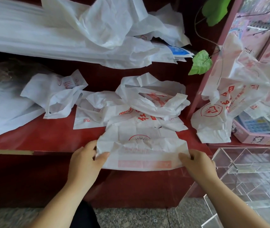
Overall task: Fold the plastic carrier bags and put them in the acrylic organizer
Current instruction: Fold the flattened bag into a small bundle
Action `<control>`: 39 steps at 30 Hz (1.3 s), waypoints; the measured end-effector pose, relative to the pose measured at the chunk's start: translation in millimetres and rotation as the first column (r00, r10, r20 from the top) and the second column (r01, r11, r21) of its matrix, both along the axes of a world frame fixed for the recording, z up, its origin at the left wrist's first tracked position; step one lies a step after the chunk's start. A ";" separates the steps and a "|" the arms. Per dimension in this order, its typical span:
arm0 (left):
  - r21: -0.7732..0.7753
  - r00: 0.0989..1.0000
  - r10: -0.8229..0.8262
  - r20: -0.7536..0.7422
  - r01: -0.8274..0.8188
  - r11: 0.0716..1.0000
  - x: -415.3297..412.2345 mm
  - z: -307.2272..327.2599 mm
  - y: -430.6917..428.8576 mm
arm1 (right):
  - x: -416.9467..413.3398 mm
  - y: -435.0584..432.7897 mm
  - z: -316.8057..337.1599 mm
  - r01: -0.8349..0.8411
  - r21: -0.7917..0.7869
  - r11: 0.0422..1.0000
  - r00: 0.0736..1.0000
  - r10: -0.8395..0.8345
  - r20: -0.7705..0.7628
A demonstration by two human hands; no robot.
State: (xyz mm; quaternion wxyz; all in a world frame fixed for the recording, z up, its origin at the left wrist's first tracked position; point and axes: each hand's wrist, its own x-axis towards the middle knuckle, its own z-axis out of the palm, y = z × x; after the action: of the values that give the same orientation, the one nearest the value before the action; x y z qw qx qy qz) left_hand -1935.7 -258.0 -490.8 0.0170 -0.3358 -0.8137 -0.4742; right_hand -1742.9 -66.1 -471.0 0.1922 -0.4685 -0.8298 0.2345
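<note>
A white plastic carrier bag [140, 145] with red print lies at the front edge of the dark red shelf, its near end hanging a little over the edge. My left hand [85, 163] pinches its near left corner and my right hand [198, 163] pinches its near right corner. Behind it lies a crumpled bag [154, 99] with red print. Two more loose bags [57, 94] [90, 112] lie to the left. The clear acrylic organizer [252, 176] stands at the lower right, its compartments looking empty.
A large heap of white plastic [65, 30] fills the upper shelf. More printed bags [226, 102] hang over a pink rack on the right, above a pink box [260, 134]. Green leaves [200, 63] dangle near the rack. Grey stone floor [131, 218] lies below.
</note>
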 end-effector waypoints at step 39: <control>0.186 0.980 -0.198 0.011 0.192 0.964 16.0 81.2 -6.3 | 44.8 -12.9 71.3 -0.208 -0.270 0.940 0.879 0.059 -0.473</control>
State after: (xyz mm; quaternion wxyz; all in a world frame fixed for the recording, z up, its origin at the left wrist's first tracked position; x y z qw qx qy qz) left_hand -1919.7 -264.3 -409.7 -0.0106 -0.4043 -0.7295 -0.5515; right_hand -1698.1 -79.0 -399.7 0.2888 -0.3653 -0.7437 0.4795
